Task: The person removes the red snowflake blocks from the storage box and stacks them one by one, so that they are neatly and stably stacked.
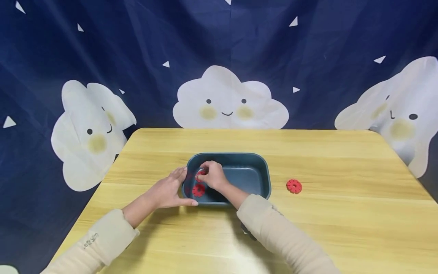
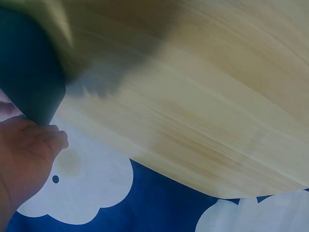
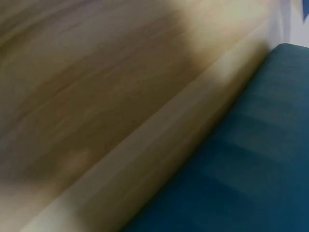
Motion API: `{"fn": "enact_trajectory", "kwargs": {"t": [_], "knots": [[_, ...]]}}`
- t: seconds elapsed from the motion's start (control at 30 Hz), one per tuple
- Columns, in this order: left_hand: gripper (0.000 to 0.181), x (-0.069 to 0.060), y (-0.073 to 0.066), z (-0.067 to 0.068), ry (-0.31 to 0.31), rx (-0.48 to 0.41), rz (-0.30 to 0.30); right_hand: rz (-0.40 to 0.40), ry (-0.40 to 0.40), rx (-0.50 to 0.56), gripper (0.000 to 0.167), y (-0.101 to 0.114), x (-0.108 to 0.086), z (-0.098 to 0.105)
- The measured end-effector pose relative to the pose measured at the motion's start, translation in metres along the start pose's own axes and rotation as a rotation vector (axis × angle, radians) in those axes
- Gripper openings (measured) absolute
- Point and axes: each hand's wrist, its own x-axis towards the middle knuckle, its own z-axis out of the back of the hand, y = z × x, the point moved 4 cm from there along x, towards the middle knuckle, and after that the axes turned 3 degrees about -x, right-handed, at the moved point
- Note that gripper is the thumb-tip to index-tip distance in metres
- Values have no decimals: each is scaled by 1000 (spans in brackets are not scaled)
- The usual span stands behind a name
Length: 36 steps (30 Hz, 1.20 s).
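A dark blue-green rectangular tub stands on the table. My left hand lies against its left end, fingers along the left wall and thumb stretched along the near rim. In the left wrist view, the left hand touches the tub's wall. My right hand reaches inside the tub at its left part and pinches a red notched disc, partly hidden by the fingers. A second red notched disc lies on the tub floor just nearer. The right wrist view shows only the tub's outer side.
Another red notched disc lies on the wooden table, right of the tub. A dark blue curtain with white clouds hangs behind the table's far edge. Something dark sits under the right cuff.
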Motion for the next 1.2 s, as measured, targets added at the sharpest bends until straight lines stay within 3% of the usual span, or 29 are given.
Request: {"fn": "enact_trajectory", "kwargs": {"t": [0.2, 0.47, 0.83, 1.03, 1.2], "knots": [[113, 1, -1, 1, 3, -18, -2, -62, -16, -173, 28, -8, 1, -2], [113, -1, -1, -3, -10, -28, -2, -121, -16, -250, 30, -12, -2, -6], [113, 0, 1, 0, -18, -13, -8, -55, -28, -329, 29, -28, 14, -18], [113, 0, 0, 0, -18, -11, -6, -81, -15, -272, 22, -15, 4, -8], [112, -1, 0, 0, -2, -31, 10, -45, -22, -310, 19, -9, -1, -2]]}}
